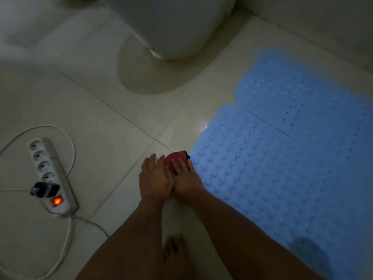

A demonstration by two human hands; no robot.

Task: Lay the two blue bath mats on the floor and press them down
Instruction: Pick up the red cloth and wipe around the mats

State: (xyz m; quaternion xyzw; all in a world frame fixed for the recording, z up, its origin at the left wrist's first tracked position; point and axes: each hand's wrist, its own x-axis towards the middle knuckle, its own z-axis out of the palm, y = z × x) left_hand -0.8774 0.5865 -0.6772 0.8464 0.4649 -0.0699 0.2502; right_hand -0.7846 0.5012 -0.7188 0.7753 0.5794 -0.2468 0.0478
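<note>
Both blue dimpled rubber bath mats already lie flat on the pale tiled floor (101, 110): the nearer mat (272, 178) stretches along the floor's right side, and the farther mat (314, 102) lies beyond it toward the far right corner, their long edges meeting or slightly overlapping; I cannot tell which.

My left hand (154, 180) and right hand (184, 178) are down together at the nearer mat's left corner. The right one rests with fairly straight fingers on a small red object (175, 158) that sits just off that corner; the left, fingers straight, lies partly over the right. Neither hand holds a mat.

I judge the laying done and the pressing still ahead. Next I should move my palms onto the mats and push down along corners and edges.

A white power strip with a lit orange switch (51, 174) lies by the left edge, and a white toilet base (171, 27) stands at the far edge.
</note>
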